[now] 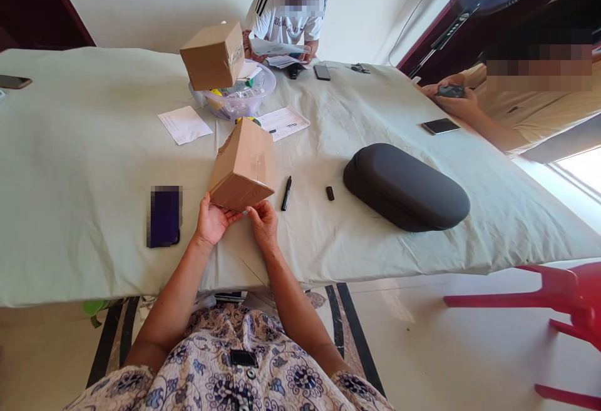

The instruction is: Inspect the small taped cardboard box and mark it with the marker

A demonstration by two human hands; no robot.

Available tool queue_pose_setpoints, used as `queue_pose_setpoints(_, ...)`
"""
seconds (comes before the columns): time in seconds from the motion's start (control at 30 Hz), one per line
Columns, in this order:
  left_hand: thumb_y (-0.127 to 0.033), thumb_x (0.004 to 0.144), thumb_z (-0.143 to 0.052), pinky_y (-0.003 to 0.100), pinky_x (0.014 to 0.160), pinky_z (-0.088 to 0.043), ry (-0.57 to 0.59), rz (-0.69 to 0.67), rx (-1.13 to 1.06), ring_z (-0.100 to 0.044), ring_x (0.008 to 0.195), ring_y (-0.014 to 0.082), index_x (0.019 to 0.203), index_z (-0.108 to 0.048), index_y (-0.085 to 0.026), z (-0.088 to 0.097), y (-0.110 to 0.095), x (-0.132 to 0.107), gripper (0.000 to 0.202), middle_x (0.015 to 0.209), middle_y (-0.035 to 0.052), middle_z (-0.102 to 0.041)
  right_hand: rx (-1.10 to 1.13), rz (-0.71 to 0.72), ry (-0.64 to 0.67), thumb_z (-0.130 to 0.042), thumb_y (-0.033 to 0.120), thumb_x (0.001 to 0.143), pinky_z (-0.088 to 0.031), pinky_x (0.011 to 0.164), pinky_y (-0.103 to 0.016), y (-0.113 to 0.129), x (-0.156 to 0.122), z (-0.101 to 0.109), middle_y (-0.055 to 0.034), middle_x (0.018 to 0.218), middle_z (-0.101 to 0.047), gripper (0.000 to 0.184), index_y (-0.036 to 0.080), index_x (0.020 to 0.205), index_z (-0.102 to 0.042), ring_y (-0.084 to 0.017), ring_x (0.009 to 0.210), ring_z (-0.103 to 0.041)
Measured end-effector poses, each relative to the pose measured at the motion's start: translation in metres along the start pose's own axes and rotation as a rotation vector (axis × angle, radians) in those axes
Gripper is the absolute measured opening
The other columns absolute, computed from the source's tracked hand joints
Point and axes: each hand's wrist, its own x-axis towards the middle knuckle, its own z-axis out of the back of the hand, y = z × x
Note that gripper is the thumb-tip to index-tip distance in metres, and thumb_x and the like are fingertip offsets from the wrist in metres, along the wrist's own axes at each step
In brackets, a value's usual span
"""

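Note:
A brown cardboard box [244, 167] is tilted up on the table in front of me, clear tape along one side and a torn edge at its far left. My left hand [216, 220] holds it from below, thumb at the near left corner and fingers under the near edge. With thumb and forefinger, my right hand [263, 220] pinches at the near lower edge; a small bit at those fingertips is too tiny to make out. An uncapped black marker [286, 193] lies just right of the box, its black cap [330, 193] farther right.
A black hard case [408, 189] lies to the right, a dark phone [164, 217] to the left. Beyond are a paper sheet [185, 125], a printed form [284, 123], and a plastic basin [237, 106] under another box [211, 57]. Two people sit across and at right.

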Motion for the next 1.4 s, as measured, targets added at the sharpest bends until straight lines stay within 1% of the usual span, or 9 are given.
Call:
queue_pose_setpoints(0.13,-0.075,0.085,-0.044,0.051,0.099,-0.053,0.028,0.030,-0.070,-0.069,0.110,0.0326,0.117,-0.064,-0.013,0.001,-0.001,-0.002,0.073,0.105,0.0177,-0.074,-0.163,0.051,0.093,-0.067,0.046,0.080,-0.045,0.062,-0.027,0.000,-0.003,0.000,0.0018,0.069,-0.060,0.026,0.022,0.075,-0.057,-0.013,0.063,-0.052)
queue_pose_setpoints(0.27,-0.075,0.086,-0.040,0.050,0.102,-0.051,0.019,0.040,-0.107,-0.068,0.113,0.0325,0.120,-0.064,-0.013,0.001,-0.001,-0.003,0.074,0.108,0.0184,-0.074,-0.239,0.104,0.113,-0.064,0.043,0.082,-0.047,0.066,-0.028,0.001,-0.004,-0.001,-0.0002,0.074,-0.063,0.023,0.022,0.075,-0.059,-0.014,0.065,-0.052)
queue_pose_setpoints(0.5,-0.074,0.089,-0.036,0.049,0.099,-0.053,-0.027,0.070,-0.100,-0.071,0.101,0.0306,0.121,-0.062,-0.011,0.001,0.000,-0.002,0.075,0.105,0.0194,-0.074,-0.276,0.166,0.108,-0.062,0.041,0.083,-0.046,0.066,-0.028,0.001,-0.005,0.001,-0.0004,0.075,-0.060,0.021,0.022,0.075,-0.057,-0.014,0.066,-0.050)
queue_pose_setpoints(0.7,-0.061,0.093,-0.049,0.046,0.096,-0.056,-0.195,-0.103,-0.092,-0.070,0.099,0.0242,0.128,-0.055,-0.023,-0.001,0.008,0.001,0.053,0.108,0.0110,-0.071,-0.241,0.113,0.047,-0.061,0.041,0.082,-0.040,0.060,-0.026,0.005,-0.004,0.001,0.0021,0.070,-0.056,0.022,0.021,0.074,-0.055,-0.012,0.062,-0.046)
queue_pose_setpoints(0.8,-0.058,0.090,-0.056,0.040,0.096,-0.057,-0.258,-0.278,0.033,-0.064,0.118,0.0232,0.136,-0.048,-0.029,-0.003,0.015,-0.003,0.055,0.132,0.0090,-0.063,-0.221,0.120,0.043,-0.061,0.041,0.082,-0.040,0.060,-0.025,0.007,-0.005,0.001,0.0023,0.070,-0.055,0.022,0.022,0.074,-0.055,-0.012,0.062,-0.046)
queue_pose_setpoints(0.9,-0.053,0.083,-0.071,0.038,0.105,-0.053,-0.309,-0.487,0.285,-0.049,0.139,0.0241,0.149,-0.032,-0.036,-0.007,0.018,-0.012,0.078,0.153,0.0076,-0.047,-0.215,0.155,0.060,-0.062,0.040,0.083,-0.041,0.061,-0.026,0.008,-0.006,0.000,0.0020,0.070,-0.055,0.023,0.022,0.072,-0.053,-0.012,0.062,-0.046)
queue_pose_setpoints(1.03,-0.048,0.072,-0.084,0.041,0.122,-0.036,-0.343,-0.677,0.601,-0.032,0.153,0.0287,0.155,-0.025,-0.029,-0.014,0.017,-0.023,0.103,0.164,0.0136,-0.028,-0.241,0.216,0.129,-0.061,0.039,0.084,-0.041,0.061,-0.026,0.007,-0.008,-0.001,0.0013,0.071,-0.056,0.023,0.022,0.071,-0.053,-0.012,0.064,-0.047)
queue_pose_setpoints(1.2,-0.049,0.063,-0.090,0.045,0.130,-0.013,-0.443,-0.695,0.865,-0.014,0.158,0.0337,0.157,-0.019,-0.017,-0.015,0.017,-0.023,0.122,0.167,0.0223,-0.016,-0.296,0.298,0.183,-0.054,0.032,0.088,-0.039,0.062,-0.025,0.006,-0.010,-0.002,0.0013,0.070,-0.054,0.021,0.022,0.069,-0.051,-0.012,0.063,-0.047)
queue_pose_setpoints(1.4,-0.052,0.061,-0.090,0.048,0.130,-0.009,-0.455,-0.661,0.949,-0.010,0.159,0.0355,0.157,-0.011,-0.015,-0.014,0.017,-0.021,0.130,0.167,0.0245,-0.011,-0.367,0.341,0.207,-0.052,0.029,0.088,-0.038,0.061,-0.025,0.001,-0.011,-0.002,0.0009,0.072,-0.054,0.021,0.022,0.068,-0.048,-0.012,0.061,-0.046)
